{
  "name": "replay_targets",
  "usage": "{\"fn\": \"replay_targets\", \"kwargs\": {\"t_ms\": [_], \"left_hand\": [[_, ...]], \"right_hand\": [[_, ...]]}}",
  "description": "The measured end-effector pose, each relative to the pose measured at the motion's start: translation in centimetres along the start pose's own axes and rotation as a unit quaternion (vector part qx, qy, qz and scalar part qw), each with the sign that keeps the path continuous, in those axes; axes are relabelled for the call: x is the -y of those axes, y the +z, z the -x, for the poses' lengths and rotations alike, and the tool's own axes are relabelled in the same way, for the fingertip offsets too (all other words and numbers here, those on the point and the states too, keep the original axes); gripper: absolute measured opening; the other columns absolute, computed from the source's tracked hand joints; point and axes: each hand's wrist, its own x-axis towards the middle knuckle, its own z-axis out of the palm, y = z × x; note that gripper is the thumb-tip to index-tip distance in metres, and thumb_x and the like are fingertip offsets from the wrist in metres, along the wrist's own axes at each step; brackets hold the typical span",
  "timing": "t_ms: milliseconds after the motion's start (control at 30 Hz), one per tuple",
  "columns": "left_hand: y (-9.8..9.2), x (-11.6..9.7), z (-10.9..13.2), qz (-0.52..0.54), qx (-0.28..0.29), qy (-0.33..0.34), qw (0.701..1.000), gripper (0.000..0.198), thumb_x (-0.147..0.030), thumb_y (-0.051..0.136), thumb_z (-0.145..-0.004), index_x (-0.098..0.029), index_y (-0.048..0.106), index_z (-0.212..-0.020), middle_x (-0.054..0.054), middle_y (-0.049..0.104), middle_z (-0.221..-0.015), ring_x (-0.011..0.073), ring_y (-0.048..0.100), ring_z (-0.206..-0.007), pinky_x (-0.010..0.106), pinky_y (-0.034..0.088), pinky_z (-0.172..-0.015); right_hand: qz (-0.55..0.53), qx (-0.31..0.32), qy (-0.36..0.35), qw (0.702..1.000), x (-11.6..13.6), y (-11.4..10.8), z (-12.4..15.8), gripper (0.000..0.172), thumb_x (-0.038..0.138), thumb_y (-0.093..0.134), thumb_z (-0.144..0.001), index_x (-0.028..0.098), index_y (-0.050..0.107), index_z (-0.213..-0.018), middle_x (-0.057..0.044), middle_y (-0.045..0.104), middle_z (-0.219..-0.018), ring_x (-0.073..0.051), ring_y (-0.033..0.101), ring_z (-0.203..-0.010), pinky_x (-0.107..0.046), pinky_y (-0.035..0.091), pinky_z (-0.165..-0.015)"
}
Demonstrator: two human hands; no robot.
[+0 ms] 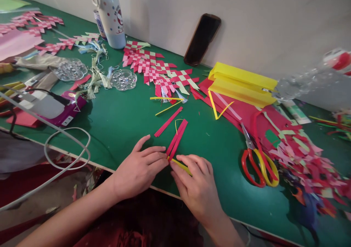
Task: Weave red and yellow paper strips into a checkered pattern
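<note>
Crossing a yellow strip against the red strips, the right hand holds it in a pinched grip while the left hand, grip released, pins them flat; the next move probably calls for squaring them.

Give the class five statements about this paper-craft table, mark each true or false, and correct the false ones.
1. The left hand and the right hand both rest at the near ends of the long red paper strips on the green table. True.
2. The scissors with red and yellow handles are held in the right hand. False: they lie on the table to the right of that hand, untouched.
3. The dark mobile phone leans against the white wall. True.
4. The white bottle with a red lid lies on its side. False: it stands upright.
5. The right hand's fingers touch a thin yellow paper strip. True.
</note>
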Motion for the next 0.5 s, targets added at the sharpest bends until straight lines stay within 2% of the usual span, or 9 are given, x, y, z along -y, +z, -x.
{"fn": "replay_targets", "kwargs": {"t_ms": [233,500], "left_hand": [[-0.12,-0.05,-0.05,-0.004,-0.009,0.004,1.0,0.023,-0.011,0.048,-0.094,-0.021,0.064,-0.107,0.0,0.072,-0.112,0.0159,0.058,-0.122,0.045,0.009,-0.123],[-0.31,-0.17,-0.01,0.013,-0.011,-0.002,1.0,0.022,-0.011,0.048,-0.094,-0.021,0.064,-0.106,0.0,0.072,-0.111,0.0158,0.058,-0.122,0.044,0.01,-0.122]], "right_hand": [[-0.007,-0.018,0.004,1.0,-0.45,-0.04,0.14,0.017,0.022,0.062,-0.091,0.024,0.073,-0.103,-0.004,0.071,-0.102,-0.02,0.057,-0.098,-0.037,0.042,-0.088],[0.026,-0.042,0.041,0.998,-0.01,0.8,-0.74,0.01,0.029,0.064,-0.09,0.024,0.071,-0.086,-0.002,0.072,-0.091,-0.019,0.057,-0.091,-0.036,0.039,-0.086]]}}
